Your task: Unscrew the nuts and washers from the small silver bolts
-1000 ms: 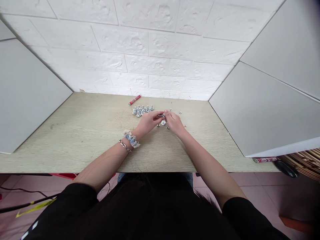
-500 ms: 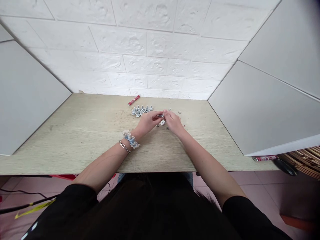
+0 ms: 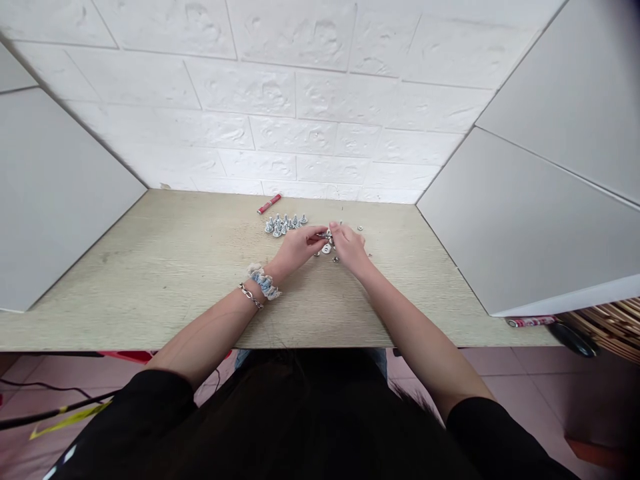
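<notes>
Both hands meet over the far middle of the table. My left hand [image 3: 299, 248] pinches a small metal bolt [image 3: 324, 235] that lies sideways between thumb and fingers. At the bolt's right end, my right hand [image 3: 349, 247] has its thumb and fingers closed; whatever they pinch is mostly hidden. Just under the hands lie a flat washer [image 3: 327, 249] and a small nut [image 3: 336, 259]. Left of my left hand, several bolts [image 3: 285, 224] with washers stand on their heads in a cluster. Another small nut [image 3: 360, 228] lies beyond my right hand.
A red tube-like stick [image 3: 269, 204] lies behind the bolts, near the white brick wall [image 3: 320, 133]. Grey panels [image 3: 65, 200] flank the table [image 3: 190, 280]. At the right edge sit another red stick [image 3: 531, 321], a black object [image 3: 573, 339] and a woven basket [image 3: 607, 327].
My right hand has shifted slightly and turned at the bolt's end. My left hand keeps its pinch on the bolt. The whole view has tilted a little.
</notes>
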`<state>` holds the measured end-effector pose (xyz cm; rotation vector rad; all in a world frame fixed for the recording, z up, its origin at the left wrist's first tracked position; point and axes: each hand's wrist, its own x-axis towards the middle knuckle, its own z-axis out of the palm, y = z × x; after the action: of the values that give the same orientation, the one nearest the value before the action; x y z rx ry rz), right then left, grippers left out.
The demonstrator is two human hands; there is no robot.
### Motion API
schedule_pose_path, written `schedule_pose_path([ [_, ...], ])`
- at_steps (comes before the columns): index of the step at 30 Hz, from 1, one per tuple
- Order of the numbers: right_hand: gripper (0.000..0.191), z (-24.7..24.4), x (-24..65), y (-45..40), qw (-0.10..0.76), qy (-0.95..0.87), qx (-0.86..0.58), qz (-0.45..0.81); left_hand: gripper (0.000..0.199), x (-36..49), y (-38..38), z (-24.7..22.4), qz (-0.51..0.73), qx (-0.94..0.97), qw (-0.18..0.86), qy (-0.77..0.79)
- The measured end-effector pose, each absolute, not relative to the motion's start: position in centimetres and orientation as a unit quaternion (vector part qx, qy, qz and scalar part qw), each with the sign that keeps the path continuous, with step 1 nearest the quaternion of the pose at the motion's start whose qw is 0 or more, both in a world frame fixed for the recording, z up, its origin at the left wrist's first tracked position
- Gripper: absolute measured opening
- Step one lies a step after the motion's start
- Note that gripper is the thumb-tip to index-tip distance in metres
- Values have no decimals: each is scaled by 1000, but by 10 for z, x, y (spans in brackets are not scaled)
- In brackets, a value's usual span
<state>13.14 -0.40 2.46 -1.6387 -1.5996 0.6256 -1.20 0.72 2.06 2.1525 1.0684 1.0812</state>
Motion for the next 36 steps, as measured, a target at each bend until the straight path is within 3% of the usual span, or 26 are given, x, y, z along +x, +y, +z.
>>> schedule_pose_path([
  [5,46,22,131,-1,344,-652,-634,234,26,-13,9,20,400,787,261,390],
  [11,15,24,129,-5,431,-615,-620,228,23,-13,12,17,405,788,241,396],
  [19,54,21,132,-2,367,-648,-639,195,25,-14,12,17,415,786,242,391],
  [25,32,28,130,-3,390,-636,-632,210,24,-14,13,16,417,782,240,396],
  [32,46,24,130,-2,347,-660,-621,241,25,-14,13,17,416,787,238,388],
  [36,35,25,128,-4,369,-655,-617,231,24,-15,15,16,411,786,239,396],
])
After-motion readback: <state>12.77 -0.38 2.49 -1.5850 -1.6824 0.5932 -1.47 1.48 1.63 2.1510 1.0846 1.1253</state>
